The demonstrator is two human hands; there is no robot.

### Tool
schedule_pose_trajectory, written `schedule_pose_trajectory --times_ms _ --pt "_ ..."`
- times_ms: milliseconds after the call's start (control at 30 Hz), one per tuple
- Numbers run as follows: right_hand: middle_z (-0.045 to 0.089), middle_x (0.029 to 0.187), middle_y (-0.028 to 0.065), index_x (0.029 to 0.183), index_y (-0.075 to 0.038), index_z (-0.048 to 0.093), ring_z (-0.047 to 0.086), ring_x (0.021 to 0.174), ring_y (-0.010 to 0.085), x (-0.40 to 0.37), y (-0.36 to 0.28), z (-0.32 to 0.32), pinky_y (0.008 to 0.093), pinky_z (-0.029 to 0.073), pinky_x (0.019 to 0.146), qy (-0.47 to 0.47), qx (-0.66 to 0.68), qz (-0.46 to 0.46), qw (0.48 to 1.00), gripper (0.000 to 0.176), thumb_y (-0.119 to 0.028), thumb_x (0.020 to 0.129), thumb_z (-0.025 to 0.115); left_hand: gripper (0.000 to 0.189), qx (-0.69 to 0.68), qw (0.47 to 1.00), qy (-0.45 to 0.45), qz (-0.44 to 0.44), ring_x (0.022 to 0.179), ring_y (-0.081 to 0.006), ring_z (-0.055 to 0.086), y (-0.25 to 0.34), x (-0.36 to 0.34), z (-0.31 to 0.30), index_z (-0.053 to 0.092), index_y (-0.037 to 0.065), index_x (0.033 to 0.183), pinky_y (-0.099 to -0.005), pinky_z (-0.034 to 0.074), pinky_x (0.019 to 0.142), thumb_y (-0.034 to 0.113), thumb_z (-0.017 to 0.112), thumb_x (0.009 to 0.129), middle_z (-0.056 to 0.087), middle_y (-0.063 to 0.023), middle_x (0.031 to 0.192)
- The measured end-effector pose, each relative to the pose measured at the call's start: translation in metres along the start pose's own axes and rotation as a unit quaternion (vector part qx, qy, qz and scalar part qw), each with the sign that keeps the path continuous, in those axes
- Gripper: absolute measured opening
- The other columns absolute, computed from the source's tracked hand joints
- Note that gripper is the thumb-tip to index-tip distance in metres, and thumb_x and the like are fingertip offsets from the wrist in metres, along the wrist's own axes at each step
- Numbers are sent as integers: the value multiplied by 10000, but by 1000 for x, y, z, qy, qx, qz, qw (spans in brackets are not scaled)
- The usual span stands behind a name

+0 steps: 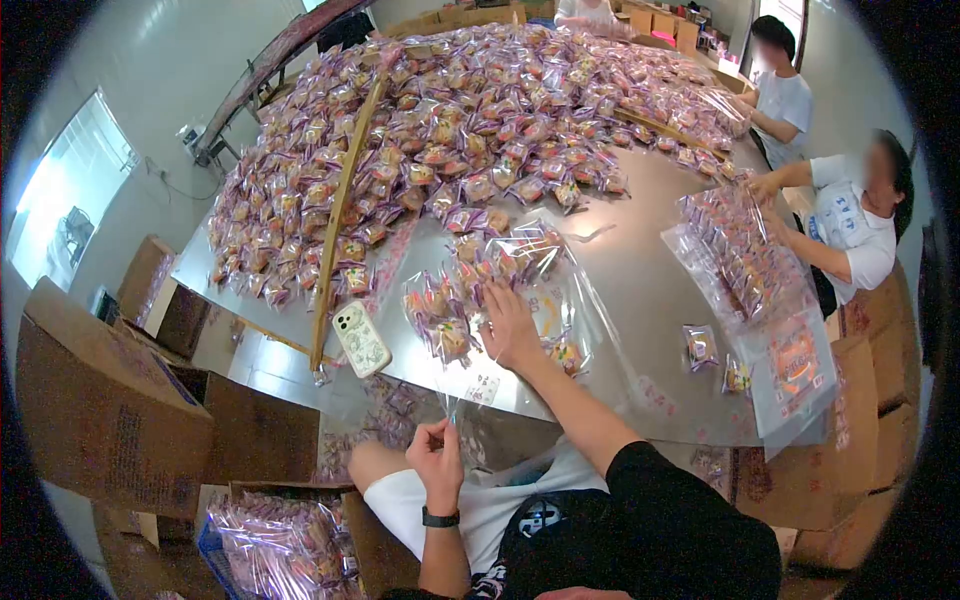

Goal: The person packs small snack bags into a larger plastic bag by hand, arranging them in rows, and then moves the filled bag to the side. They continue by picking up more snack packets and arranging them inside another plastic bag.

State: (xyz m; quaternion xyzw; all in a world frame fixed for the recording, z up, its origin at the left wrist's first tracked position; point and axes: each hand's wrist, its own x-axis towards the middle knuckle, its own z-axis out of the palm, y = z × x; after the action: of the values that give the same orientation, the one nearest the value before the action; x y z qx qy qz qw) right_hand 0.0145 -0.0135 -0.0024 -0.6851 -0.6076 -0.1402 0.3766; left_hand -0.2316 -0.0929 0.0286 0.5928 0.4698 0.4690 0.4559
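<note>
A large clear plastic bag [610, 345] lies on the metal table in front of me, with several small wrapped snack packets [447, 338] in and around it. At the table's near edge, my left hand [436, 456] is closed in a pinch on a gathered part of the clear bag. My right hand [508, 328] rests with its fingers stretched out over the packets. A small printed label [482, 389] sits near the bag's close end. Whether every packet near my right hand is inside the bag is hard to make out.
A huge heap of packets [460, 120] covers the table, crossed by a wooden strip [345, 200]. A phone [361, 340] lies left. Loose packets [700, 346] and a co-worker's filled bag [735, 245] are right. Cardboard boxes [110, 400] and a packet-filled crate [285, 545] stand below.
</note>
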Motion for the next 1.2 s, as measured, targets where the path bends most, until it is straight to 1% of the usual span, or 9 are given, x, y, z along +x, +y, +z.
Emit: schedule_pose_trajectory --times_ms 167,267,367,500,600,900,1000,1100,1200 --pt "568 1267 227 1228 31 560 541 1189 398 -3 5 7 501 431 1024 35 28 0 999 491 -103 763 644 128 -33 999 6 -12 652 -49 568 -13 -4 -1 667 -39 897 -227 467 611 75 695 948 661 -30 736" --pt "604 1134 211 1133 7 575 579 1064 391 -2 7 8 489 458 947 -11 63 16 998 394 -92 757 634 122 -12 1000 3 -19 657 -53 576 -12 -8 -2 668 -37 885 -228 475 627 69 700 936 663 -31 740" --pt "625 1121 226 1161 24 583 597 1059 399 3 4 -1 476 471 959 0 53 -8 999 403 -92 777 624 114 1 1000 -5 -28 669 -59 588 -9 -8 -5 668 -36 876 -232 483 645 62 705 922 667 -31 749" --pt "601 1283 216 1275 28 567 573 1185 374 0 8 9 468 435 1037 -42 33 4 999 477 -148 833 594 92 26 1000 -14 -4 686 -69 601 4 -3 -9 667 -31 864 -240 486 656 41 708 905 666 -28 748" --pt "597 1309 213 1299 20 571 559 1229 357 3 6 4 469 425 1053 -44 40 5 998 484 -157 849 585 86 26 999 -16 9 683 -69 597 0 0 -11 664 -30 868 -239 482 655 33 708 907 664 -29 749" --pt "600 1330 203 1271 5 615 538 1267 355 1 6 8 482 407 1065 -14 29 -5 999 444 -122 845 594 93 -8 1000 -17 -7 682 -65 597 8 2 -10 655 -27 888 -223 467 647 39 711 922 647 -18 741" --pt "627 1261 184 1214 -24 645 565 1216 346 1 5 5 469 430 1021 -9 53 5 999 396 -91 825 613 89 -28 999 -17 -23 683 -61 599 15 1 -7 661 -27 912 -220 471 649 45 712 925 654 -17 752" --pt "650 1163 153 1152 -50 665 599 1134 335 -1 6 3 458 453 959 -21 98 -27 995 356 -55 796 641 94 -12 1000 -12 -14 685 -58 599 6 -2 -5 672 -25 943 -221 478 648 56 717 929 661 -15 762" --pt "655 1103 120 1114 -65 677 620 1069 320 -1 4 1 448 464 918 -61 81 -46 994 345 -27 771 659 101 -16 1000 -20 -10 686 -58 601 6 -4 -5 680 -24 964 -224 485 649 62 719 932 665 -15 763"
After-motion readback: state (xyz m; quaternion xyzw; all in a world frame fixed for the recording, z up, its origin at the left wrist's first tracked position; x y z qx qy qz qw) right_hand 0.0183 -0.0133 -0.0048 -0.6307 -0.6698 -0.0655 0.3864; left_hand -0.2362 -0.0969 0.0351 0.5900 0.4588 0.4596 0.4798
